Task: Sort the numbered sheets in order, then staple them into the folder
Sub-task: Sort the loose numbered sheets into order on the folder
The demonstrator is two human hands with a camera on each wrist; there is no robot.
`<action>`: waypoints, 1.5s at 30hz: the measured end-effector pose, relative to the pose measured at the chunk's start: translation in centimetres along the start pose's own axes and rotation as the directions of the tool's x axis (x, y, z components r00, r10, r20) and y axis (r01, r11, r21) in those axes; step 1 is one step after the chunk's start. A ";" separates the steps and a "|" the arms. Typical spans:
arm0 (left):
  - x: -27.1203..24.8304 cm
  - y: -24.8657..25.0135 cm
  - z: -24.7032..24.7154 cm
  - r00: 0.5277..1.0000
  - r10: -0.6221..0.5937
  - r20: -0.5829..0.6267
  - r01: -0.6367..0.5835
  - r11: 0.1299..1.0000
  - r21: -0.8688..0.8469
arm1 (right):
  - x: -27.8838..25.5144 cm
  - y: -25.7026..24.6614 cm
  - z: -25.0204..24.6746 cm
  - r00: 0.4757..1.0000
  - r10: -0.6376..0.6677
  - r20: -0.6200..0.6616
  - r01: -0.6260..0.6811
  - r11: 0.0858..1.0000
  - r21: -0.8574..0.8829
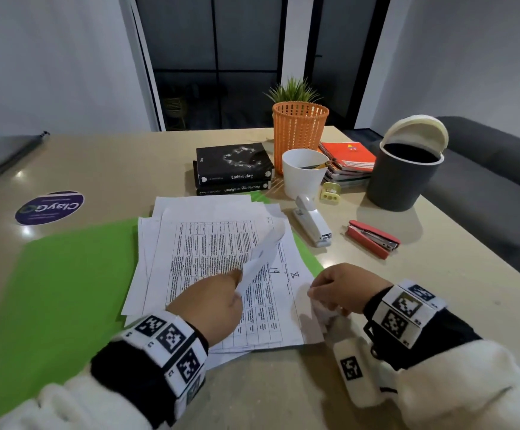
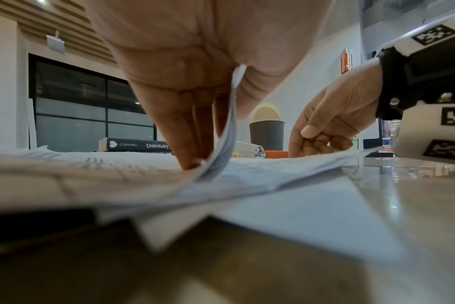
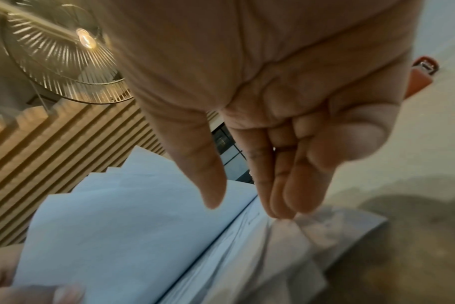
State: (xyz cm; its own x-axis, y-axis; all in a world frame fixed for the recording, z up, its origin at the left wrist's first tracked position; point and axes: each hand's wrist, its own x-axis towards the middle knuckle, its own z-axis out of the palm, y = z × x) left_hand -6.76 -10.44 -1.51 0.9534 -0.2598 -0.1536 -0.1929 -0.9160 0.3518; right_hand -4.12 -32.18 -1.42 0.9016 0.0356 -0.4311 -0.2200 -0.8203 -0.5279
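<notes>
Both hands (image 1: 212,302) on sheets (image 1: 209,243), folder (image 1: 66,274) beneath

Office or study setting, beige desk (image 1: 103,169) carrying staplers (image 1: 313,224), stacked notebooks (image 1: 350,159), books (image 1: 233,169), pen cup (image 1: 303,173), desk bin (image 1: 402,175), glass partition (image 1: 221,57) standing behind, grey sofa (image 1: 494,181) sitting alongside.

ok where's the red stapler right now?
Head view: the red stapler lies on the table's right side, just right of the white stapler, in front of the dark bin, untouched by either hand.
</notes>
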 end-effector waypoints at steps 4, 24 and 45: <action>0.0 0.0 -0.1 1.000 -0.002 0.008 0.002 1.000 0.012 | 0.3 -0.1 0.2 0.999 0.024 -0.023 -0.024 1.000 0.012; -0.2 0.2 -0.3 0.999 0.005 -0.031 -0.005 1.000 0.012 | 1.1 -0.1 1.0 0.998 0.042 -0.038 -0.030 0.959 0.280; -1.0 1.0 -1.4 0.971 0.024 -0.238 -0.010 0.998 0.059 | 0.0 -2.9 -0.3 0.984 -0.061 -0.164 0.075 0.994 0.077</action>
State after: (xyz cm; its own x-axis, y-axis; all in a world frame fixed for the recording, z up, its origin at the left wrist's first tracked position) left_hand -7.56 -10.68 0.34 0.9764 -0.2011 0.0793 -0.2157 -0.9298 0.2981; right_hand -3.35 -29.92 0.31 0.9623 -0.0086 -0.2718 -0.1800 -0.7691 -0.6133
